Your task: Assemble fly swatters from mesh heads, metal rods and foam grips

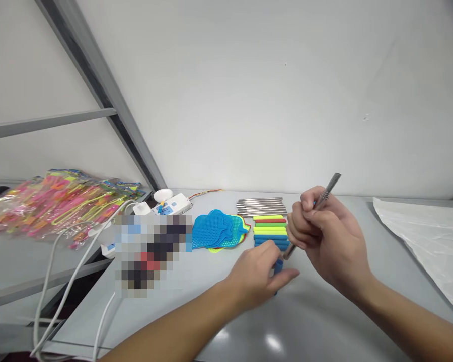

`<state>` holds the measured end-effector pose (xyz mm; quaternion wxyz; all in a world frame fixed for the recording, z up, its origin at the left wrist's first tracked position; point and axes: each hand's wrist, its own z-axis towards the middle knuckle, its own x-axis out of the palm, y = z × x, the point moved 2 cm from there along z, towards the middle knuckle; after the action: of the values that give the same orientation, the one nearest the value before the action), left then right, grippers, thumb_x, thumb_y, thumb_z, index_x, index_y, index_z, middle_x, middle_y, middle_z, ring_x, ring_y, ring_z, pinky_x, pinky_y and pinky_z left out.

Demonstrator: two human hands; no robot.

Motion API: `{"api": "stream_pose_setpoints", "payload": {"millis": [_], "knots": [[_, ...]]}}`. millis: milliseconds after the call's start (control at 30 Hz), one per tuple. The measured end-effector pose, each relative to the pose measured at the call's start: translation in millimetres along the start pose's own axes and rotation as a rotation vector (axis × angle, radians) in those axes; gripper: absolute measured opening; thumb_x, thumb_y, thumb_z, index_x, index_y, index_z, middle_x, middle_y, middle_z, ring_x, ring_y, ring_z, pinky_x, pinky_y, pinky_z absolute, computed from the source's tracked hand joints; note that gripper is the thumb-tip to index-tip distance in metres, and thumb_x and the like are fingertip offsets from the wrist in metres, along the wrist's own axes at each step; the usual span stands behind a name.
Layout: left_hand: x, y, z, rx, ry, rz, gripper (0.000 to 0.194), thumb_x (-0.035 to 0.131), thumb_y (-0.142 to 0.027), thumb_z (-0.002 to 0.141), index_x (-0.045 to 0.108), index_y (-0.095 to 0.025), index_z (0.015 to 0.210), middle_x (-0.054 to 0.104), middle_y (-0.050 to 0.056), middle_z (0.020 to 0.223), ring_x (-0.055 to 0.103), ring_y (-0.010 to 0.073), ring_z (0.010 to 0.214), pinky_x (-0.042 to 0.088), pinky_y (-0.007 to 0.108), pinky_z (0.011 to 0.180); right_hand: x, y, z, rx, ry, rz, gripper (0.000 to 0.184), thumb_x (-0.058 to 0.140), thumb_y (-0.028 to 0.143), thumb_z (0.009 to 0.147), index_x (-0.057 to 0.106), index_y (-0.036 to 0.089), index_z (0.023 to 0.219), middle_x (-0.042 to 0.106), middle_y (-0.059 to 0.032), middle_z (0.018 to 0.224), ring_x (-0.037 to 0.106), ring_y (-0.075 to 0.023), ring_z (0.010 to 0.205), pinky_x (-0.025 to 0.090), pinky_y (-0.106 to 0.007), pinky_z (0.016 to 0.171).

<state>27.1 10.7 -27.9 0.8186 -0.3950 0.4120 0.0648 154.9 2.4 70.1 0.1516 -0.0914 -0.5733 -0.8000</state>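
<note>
My right hand is closed around a thin metal tube, which slants upward to the right and has a ridged stretch near its top. Its lower end comes out below the fist, close to the mouth of a short blue plastic tube. That blue tube stands roughly upright between the thumb and fingers of my left hand; the fingers partly hide it. Whether the two tubes touch I cannot tell. Just beyond my left hand lie several coloured tubes in a row, yellow, red, green and blue.
Several metal tubes lie behind the coloured ones. Perforated blue plastic swatter heads are piled to the left, near a power strip and a blurred-out patch. Bagged colourful items cover the far left; a white sheet lies right.
</note>
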Motion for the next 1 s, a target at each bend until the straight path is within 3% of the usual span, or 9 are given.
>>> {"api": "stream_pose_setpoints", "payload": {"millis": [300,733,1000], "knots": [[2.1,-0.4,-1.0,-0.015,0.085,-0.076,0.025,0.052,-0.042,0.091,0.051,-0.019,0.083,0.057,0.001,0.080,0.050,0.0132,0.068,0.039,0.024,0.062,6.7,-4.4,-4.1,0.110,0.020,0.185,0.020,0.041,0.008,0.082,0.051,0.023,0.074,0.023,0.0084,0.048,0.018,-0.0079,0.042,0.018,-0.022,0.040],[5.2,-0.4,-1.6,0.113,0.020,-0.126,0.029,0.053,-0.041,0.090,0.056,-0.017,0.073,0.059,0.001,0.067,0.054,0.0136,0.064,0.040,0.025,0.060,11.5,-7.7,-13.0,0.091,0.087,0.105,0.022,0.040,0.008,0.084,0.054,0.022,0.075,0.025,0.0087,0.048,0.021,-0.0071,0.043,0.020,-0.022,0.043],[5.0,-1.6,-2.8,0.102,0.085,-0.174,0.025,0.048,-0.033,0.091,0.057,-0.019,0.073,0.062,0.001,0.074,0.058,0.0149,0.072,0.042,0.025,0.064,3.7,-27.1,-26.0,0.243,0.166,-0.037,0.022,0.041,0.009,0.080,0.057,0.020,0.071,0.035,0.0066,0.050,0.032,-0.0083,0.046,0.029,-0.024,0.047]]}}
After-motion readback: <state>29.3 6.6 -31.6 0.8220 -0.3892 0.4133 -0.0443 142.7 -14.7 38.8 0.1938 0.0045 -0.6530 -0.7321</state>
